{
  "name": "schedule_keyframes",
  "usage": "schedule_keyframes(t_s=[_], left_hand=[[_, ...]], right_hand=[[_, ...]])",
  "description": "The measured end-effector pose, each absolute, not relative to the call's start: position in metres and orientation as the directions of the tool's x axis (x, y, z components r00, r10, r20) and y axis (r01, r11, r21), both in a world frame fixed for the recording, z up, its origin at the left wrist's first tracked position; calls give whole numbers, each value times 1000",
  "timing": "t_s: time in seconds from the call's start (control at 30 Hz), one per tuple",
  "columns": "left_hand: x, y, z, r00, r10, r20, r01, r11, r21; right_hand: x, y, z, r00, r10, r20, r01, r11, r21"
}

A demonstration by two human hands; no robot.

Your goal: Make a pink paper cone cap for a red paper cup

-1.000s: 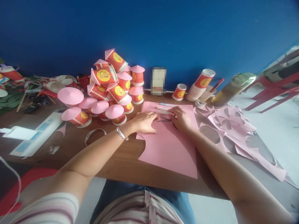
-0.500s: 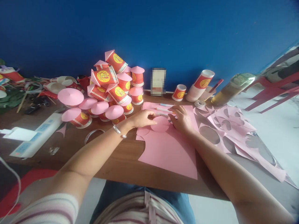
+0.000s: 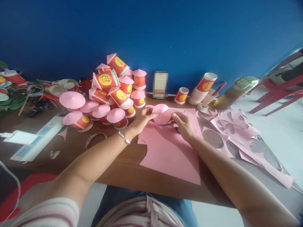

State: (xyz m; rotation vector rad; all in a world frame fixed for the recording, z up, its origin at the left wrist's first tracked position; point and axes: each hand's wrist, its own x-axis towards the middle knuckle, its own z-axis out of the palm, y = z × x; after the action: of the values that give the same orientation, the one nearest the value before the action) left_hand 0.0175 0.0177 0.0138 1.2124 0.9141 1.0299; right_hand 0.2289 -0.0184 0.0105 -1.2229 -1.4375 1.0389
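Note:
A round pink paper disc (image 3: 162, 113) is held up between my hands over a large pink paper sheet (image 3: 175, 154). My left hand (image 3: 143, 121) pinches the disc's left edge between thumb and fingers. At its lower right edge, my right hand (image 3: 184, 124) is closed on the disc with thumb and fingertips. Just below the disc are scissors (image 3: 166, 125), blades pointing left and handles beside my right hand; whether that hand also holds them I cannot tell. Behind the disc, a pen (image 3: 177, 110) lies partly hidden on the sheet.
Red paper cups with pink cone tops (image 3: 105, 78) are piled at left. Further right stand a single cup (image 3: 181, 95), a leaning cup stack (image 3: 203, 88), a tape roll (image 3: 203, 107) and a bottle (image 3: 234, 91). Cut pink scraps (image 3: 229, 126) lie right, a power strip (image 3: 38, 138) left.
Both hands have lifted the pink disc off the sheet and away, tilting it up. The scissors below it now show more clearly.

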Motion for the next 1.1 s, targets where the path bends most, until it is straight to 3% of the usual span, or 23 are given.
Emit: schedule_keyframes(t_s=[0.2, 0.43, 0.6, 0.7, 0.9, 1.1], left_hand=[[17, 18, 13, 312, 948, -60, -160, 114, 980], [17, 15, 12, 275, 957, -95, -143, 139, 980], [20, 11, 17, 232, 972, -38, -101, 63, 993], [21, 10, 19, 293, 954, -67, -98, 100, 990], [17, 12, 16, 373, 925, -69, -58, 97, 994], [16, 13, 17, 477, 875, -78, -65, 124, 990]], right_hand=[[229, -16, 5, 16, 992, 126, 230, 119, -966], [226, -19, 2, 5, 916, 401, 377, 370, -849], [225, -22, 1, 7, 893, 450, 331, 422, -844], [225, -21, 0, 4, 911, 412, 265, 397, -879], [224, -21, 3, 9, 979, 202, 113, 199, -973], [219, -21, 2, -21, 998, 53, -91, 51, -995]])
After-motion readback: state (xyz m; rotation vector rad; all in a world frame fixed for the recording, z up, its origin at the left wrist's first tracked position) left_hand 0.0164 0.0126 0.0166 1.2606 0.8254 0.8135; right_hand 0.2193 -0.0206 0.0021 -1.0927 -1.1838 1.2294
